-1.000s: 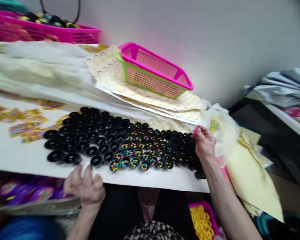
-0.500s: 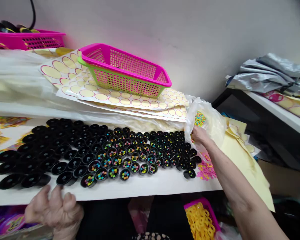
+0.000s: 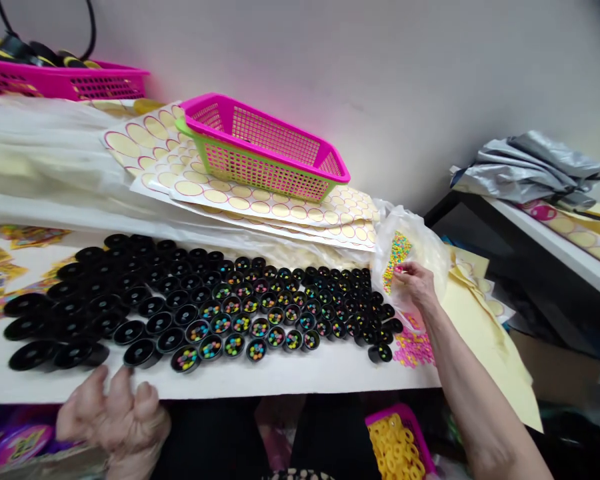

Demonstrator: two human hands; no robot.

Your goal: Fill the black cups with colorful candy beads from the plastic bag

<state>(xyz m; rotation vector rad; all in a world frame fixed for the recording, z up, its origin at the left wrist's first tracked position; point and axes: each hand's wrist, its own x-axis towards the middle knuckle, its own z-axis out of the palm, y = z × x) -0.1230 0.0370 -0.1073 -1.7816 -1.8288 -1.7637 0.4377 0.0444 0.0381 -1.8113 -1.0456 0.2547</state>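
My right hand is at the clear plastic bag on the right of the table. Its fingers are drawn together in front of the small multicoloured balls inside; what they hold is hidden. My left hand hovers by the table's front edge with loosely bent, parted fingers and nothing in them. Just beyond it stand black round cups in rows, those at the left with no balls showing. Cups with a few coloured balls fill the middle and right.
Pink pieces lie beside the bag. Behind the cups, a pink and green basket rests on sticker sheets. Yellow rings fill a pink basket below the table edge. A shelf with silver bags stands at right.
My right hand has come up and back from inside the bag, and more of its fingers show. The left hand stays by the table edge. The whole view has shifted slightly.
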